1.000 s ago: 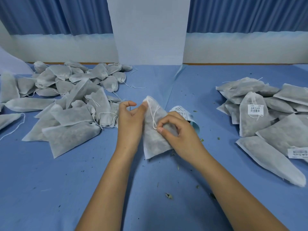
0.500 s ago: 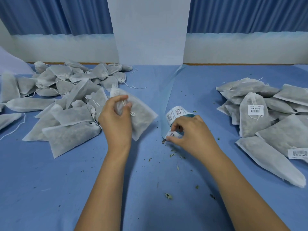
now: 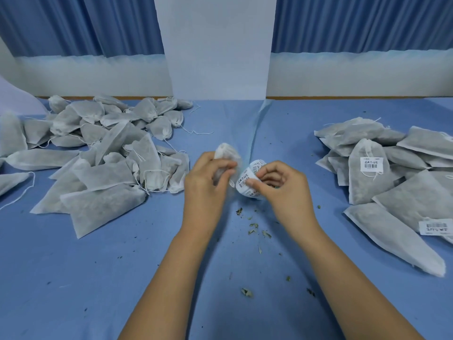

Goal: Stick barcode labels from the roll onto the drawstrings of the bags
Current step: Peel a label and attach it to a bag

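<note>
In left hand (image 3: 205,191), crumpled bag (image 3: 226,153); right hand (image 3: 288,193), roll (image 3: 246,179)

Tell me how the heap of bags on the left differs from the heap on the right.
The left heap shows no labels, while the right heap has barcode labels on at least two bags. The left heap has more bags in view, lying jumbled with several bunched up; the right heap's bags lie flatter and overlap. Both hold the same grey-white drawstring bags on the blue cloth.
</note>
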`<state>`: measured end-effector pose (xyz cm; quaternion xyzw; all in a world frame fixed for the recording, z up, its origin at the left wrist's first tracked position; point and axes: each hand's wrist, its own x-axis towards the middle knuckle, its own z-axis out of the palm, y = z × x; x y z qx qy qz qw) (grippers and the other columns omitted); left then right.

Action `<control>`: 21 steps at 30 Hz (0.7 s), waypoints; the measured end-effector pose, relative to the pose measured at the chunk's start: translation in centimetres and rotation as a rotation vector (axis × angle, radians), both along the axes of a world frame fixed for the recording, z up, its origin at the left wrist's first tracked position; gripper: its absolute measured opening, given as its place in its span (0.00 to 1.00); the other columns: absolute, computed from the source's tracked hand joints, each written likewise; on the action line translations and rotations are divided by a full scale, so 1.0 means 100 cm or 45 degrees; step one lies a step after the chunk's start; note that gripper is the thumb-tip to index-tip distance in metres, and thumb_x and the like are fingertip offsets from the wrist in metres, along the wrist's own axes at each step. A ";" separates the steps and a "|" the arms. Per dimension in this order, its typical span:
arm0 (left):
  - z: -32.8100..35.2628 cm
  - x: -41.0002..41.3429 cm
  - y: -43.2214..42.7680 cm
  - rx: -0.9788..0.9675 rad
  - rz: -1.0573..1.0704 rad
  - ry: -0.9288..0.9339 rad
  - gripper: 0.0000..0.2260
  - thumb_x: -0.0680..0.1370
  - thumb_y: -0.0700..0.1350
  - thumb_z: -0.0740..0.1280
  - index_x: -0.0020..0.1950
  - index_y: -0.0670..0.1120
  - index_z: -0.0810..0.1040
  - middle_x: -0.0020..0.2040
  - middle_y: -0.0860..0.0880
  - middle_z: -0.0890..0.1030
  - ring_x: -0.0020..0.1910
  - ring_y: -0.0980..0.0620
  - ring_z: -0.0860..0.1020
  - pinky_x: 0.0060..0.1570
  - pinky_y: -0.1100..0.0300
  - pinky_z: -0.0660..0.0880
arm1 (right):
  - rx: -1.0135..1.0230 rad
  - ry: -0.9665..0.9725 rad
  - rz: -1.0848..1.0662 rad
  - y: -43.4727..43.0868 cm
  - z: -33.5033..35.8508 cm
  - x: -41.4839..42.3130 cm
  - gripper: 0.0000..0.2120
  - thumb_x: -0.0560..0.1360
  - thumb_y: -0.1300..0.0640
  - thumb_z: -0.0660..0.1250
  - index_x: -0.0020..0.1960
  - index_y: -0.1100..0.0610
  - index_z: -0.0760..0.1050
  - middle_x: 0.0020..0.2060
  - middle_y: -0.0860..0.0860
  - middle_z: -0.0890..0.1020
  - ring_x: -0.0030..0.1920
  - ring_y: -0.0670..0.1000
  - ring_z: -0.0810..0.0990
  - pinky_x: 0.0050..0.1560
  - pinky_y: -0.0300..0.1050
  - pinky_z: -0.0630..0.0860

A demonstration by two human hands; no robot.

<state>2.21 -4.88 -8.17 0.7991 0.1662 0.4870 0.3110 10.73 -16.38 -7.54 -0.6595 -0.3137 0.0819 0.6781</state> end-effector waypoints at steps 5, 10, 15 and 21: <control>-0.005 0.003 -0.002 -0.006 -0.230 0.095 0.07 0.75 0.39 0.72 0.52 0.42 0.84 0.49 0.53 0.77 0.44 0.64 0.75 0.46 0.70 0.71 | 0.138 0.294 0.049 0.000 0.000 -0.002 0.03 0.71 0.66 0.72 0.43 0.59 0.80 0.34 0.50 0.85 0.35 0.46 0.83 0.37 0.32 0.75; -0.007 0.004 0.001 0.022 -0.239 0.106 0.12 0.72 0.40 0.75 0.55 0.42 0.84 0.51 0.54 0.77 0.49 0.69 0.75 0.50 0.73 0.70 | 0.137 0.317 0.177 -0.002 0.001 0.000 0.10 0.72 0.69 0.69 0.47 0.57 0.81 0.43 0.53 0.86 0.44 0.49 0.84 0.44 0.34 0.77; -0.006 0.002 0.000 0.090 -0.273 0.100 0.07 0.75 0.36 0.72 0.52 0.40 0.85 0.50 0.51 0.79 0.47 0.61 0.77 0.48 0.73 0.70 | 0.119 0.255 0.123 -0.001 0.001 0.001 0.08 0.70 0.68 0.71 0.41 0.56 0.81 0.36 0.49 0.84 0.39 0.46 0.82 0.42 0.33 0.76; -0.004 0.001 -0.003 -0.086 -0.349 0.108 0.06 0.77 0.36 0.69 0.49 0.41 0.86 0.47 0.50 0.81 0.43 0.56 0.78 0.41 0.67 0.72 | 0.066 0.147 0.104 -0.002 0.002 0.003 0.09 0.69 0.69 0.71 0.38 0.55 0.80 0.33 0.47 0.84 0.37 0.44 0.82 0.41 0.32 0.76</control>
